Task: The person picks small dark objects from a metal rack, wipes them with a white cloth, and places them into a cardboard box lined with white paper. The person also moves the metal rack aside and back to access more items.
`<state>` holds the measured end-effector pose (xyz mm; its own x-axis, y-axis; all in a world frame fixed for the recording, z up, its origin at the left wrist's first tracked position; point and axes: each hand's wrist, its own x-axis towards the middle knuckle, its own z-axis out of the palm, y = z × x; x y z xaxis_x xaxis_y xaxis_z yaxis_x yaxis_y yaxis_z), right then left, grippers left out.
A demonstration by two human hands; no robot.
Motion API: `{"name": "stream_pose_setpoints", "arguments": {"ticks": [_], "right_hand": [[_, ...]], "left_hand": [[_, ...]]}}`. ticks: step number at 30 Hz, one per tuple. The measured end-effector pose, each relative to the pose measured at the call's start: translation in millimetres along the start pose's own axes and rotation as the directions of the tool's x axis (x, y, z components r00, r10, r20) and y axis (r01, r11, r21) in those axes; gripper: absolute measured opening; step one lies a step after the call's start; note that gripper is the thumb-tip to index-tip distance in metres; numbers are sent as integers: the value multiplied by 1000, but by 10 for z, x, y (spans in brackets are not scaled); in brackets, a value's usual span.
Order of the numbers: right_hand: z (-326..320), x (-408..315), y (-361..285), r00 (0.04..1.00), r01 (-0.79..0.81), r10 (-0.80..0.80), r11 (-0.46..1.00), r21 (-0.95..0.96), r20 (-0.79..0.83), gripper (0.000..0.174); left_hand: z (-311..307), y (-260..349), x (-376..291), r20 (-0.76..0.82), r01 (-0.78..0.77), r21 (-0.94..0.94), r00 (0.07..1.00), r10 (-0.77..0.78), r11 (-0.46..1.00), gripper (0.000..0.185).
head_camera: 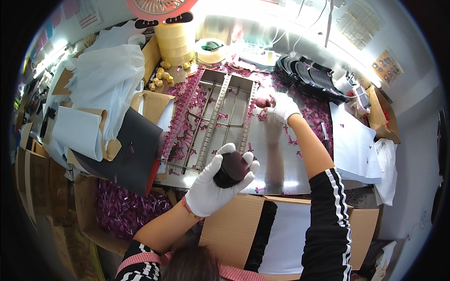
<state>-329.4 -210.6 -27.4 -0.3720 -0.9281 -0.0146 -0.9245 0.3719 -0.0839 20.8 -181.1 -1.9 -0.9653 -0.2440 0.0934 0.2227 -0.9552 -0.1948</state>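
My left hand (218,182), in a white glove, holds a stack of round dark lenses (232,169) on edge between thumb and fingers, above the near end of a metal rack (214,121). My right hand (282,107), also gloved, is stretched out to the right of the rack. Its fingertips touch or nearly touch a rounded purple-tinted lens (263,98) on the shiny metal tabletop; whether they grip it, I cannot tell. Small purple plastic pieces (182,116) lie heaped along the rack's left side and scattered elsewhere on the table.
A long row of dark lenses (309,77) stands at the back right. White sheets (355,144) lie at the right edge. Tape rolls (174,44) and a pink fan (160,7) are at the back. Paper sleeves (102,84) pile up left; a box of purple pieces (126,207) sits below.
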Motion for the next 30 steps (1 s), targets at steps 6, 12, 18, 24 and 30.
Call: {"name": "stream_pose_setpoints", "arguments": {"ticks": [6, 12, 18, 24, 30], "right_hand": [[92, 212, -56, 990, -140, 138, 988, 67, 33, 56], [92, 173, -49, 990, -139, 136, 989, 56, 45, 48], [43, 148, -54, 996, -87, 87, 996, 20, 7, 36], [-130, 19, -132, 998, 60, -57, 994, -96, 27, 22], [-201, 36, -259, 981, -74, 76, 997, -18, 176, 56]], "left_hand": [[-62, 118, -102, -8, -8, 140, 1000, 9, 990, 48], [-98, 131, -126, -16, 35, 98, 999, -34, 995, 51], [-104, 146, -245, 62, 74, 146, 995, -84, 986, 55], [-91, 199, -238, 36, 38, 84, 998, -42, 996, 54], [-40, 160, -205, -28, -62, 286, 997, 73, 956, 51]]}}
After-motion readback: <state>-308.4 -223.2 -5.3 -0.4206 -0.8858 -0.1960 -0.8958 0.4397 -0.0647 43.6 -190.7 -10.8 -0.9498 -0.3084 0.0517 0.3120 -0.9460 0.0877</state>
